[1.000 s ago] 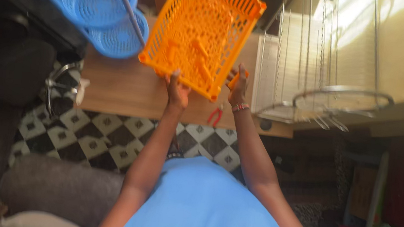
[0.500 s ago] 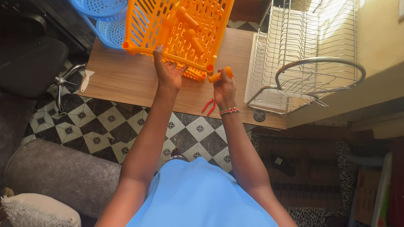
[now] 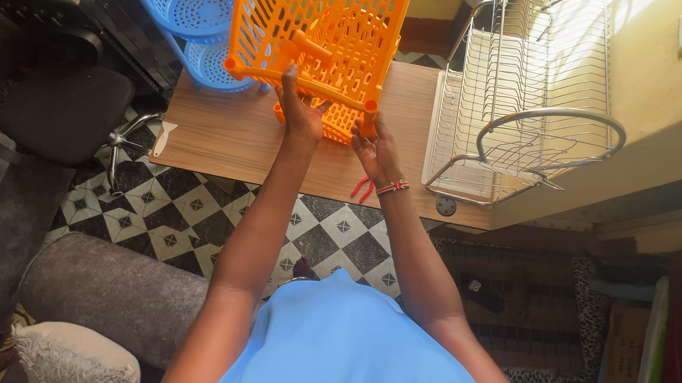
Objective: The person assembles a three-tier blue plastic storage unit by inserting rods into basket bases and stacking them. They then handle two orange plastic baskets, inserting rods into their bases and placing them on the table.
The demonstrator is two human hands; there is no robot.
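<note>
I hold an orange plastic basket [image 3: 326, 13] with slotted walls above a wooden table [image 3: 212, 131]. My left hand [image 3: 300, 111] grips the basket's near rim. My right hand [image 3: 373, 146] holds a short orange peg [image 3: 368, 122] upright against the basket's near right corner. More orange pegs lie inside the basket. Under it, a second orange piece [image 3: 339, 125] rests on the table.
A wire dish rack [image 3: 527, 110] stands on the table's right side. Red pliers [image 3: 362, 188] lie at the table's near edge by my right wrist. A blue tiered basket stand [image 3: 191, 11] is at the left, with a black chair [image 3: 62, 111] and a checkered floor below.
The basket has swung from a tilt to hang squarely before me. My right hand has brought the peg up against the basket's corner.
</note>
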